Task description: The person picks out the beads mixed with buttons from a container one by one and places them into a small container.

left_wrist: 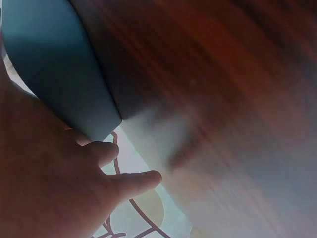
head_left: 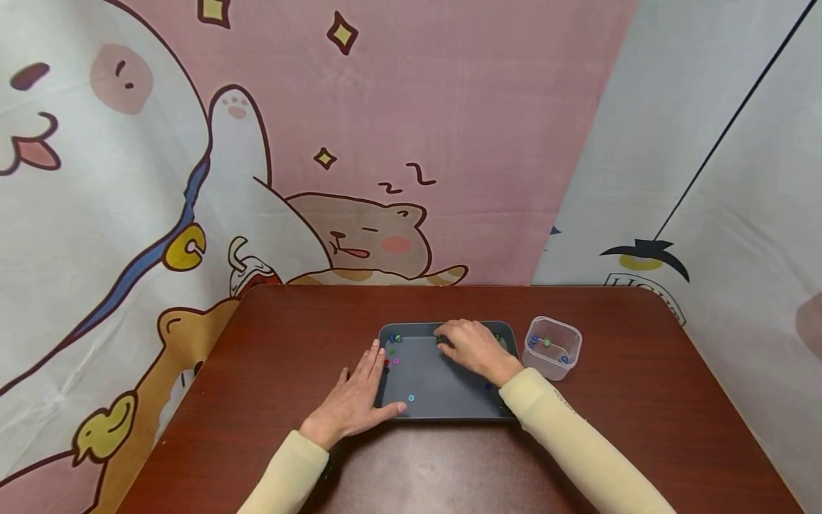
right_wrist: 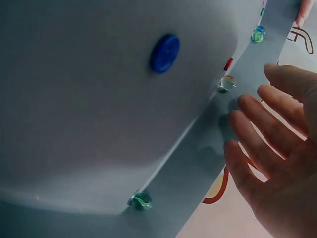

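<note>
A shallow grey tray (head_left: 443, 401) lies on the table. Along its left rim rests my left hand (head_left: 353, 403), fingers extended and thumb over the near left corner. My right hand (head_left: 474, 348) reaches over the tray's far rim, its fingers loosely bent. In the right wrist view a clear marble (right_wrist: 227, 83) and a red piece (right_wrist: 228, 64) sit by the far wall near those fingertips, apart from them. A green marble (right_wrist: 140, 201) is in a corner, a blue button-like disc (right_wrist: 165, 53) on the floor. Small rings, such as a light blue ring (head_left: 412, 397), lie at the tray's left.
Right of the tray stands a clear plastic box (head_left: 554, 370) with several blue and green marbles inside. The brown table (head_left: 642, 400) extends around both, and a printed cloth (head_left: 449, 143) hangs behind its far edge.
</note>
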`<state>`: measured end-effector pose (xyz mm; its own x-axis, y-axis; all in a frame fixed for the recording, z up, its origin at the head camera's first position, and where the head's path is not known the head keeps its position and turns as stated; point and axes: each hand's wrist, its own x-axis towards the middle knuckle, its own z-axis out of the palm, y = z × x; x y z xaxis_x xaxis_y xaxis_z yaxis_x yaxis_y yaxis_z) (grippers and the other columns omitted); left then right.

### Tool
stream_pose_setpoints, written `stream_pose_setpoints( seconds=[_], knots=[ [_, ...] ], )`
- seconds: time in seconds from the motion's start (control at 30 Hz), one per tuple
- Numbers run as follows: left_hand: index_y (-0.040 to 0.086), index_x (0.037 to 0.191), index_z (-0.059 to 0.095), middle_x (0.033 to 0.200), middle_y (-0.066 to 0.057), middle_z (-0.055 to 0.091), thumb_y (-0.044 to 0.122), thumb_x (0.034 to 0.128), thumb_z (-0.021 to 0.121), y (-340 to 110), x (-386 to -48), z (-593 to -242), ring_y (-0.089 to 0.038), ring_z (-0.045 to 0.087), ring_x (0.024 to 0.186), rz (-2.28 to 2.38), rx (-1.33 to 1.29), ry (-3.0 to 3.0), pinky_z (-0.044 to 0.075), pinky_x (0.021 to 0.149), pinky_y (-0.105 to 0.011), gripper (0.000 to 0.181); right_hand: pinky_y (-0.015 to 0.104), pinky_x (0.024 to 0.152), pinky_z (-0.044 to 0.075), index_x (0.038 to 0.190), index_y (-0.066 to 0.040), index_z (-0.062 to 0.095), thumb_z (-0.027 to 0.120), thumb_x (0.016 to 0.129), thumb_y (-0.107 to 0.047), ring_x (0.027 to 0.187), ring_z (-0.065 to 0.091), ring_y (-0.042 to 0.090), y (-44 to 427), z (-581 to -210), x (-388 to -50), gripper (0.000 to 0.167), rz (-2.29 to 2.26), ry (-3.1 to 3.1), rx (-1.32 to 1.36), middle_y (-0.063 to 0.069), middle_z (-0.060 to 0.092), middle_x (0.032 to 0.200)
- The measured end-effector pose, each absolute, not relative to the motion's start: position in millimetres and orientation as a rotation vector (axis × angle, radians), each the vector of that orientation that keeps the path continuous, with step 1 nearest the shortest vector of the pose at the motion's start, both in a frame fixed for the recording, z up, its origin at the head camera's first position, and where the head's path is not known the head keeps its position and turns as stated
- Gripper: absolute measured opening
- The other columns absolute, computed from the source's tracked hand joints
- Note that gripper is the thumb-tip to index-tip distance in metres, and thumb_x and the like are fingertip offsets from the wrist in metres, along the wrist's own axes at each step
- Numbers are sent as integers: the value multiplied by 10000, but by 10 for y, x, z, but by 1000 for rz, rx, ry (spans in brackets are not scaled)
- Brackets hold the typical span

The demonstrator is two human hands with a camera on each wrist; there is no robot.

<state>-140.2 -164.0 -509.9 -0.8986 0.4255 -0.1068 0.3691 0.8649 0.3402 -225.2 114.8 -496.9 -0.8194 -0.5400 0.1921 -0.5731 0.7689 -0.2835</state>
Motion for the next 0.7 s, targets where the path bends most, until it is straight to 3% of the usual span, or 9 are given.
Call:
stream_pose_setpoints(
  seconds=[0.5, 0.7],
  knots=[
    [62, 1665, 137, 1743, -80, 7, 808, 905, 507, -1644, -1400, -5098, -265, 123, 1588, 482, 614, 2855, 249, 1148, -711, 1127, 487, 992, 528, 1304, -112, 724, 746, 976, -174, 1223, 652, 272, 1175, -5075, -2290, 334, 676, -2959, 842, 76, 699, 1313],
    [62, 1666, 134, 1743, -78, 1, 816, 903, 498, -1647, -1395, -5095, -261, 121, 1588, 498, 617, 2849, 253, 1145, -714, 1133, 490, 992, 523, 1294, -115, 737, 759, 966, -175, 1190, 660, 268, 1190, -5116, -2302, 334, 642, -2952, 889, 75, 700, 1278]
  ],
)
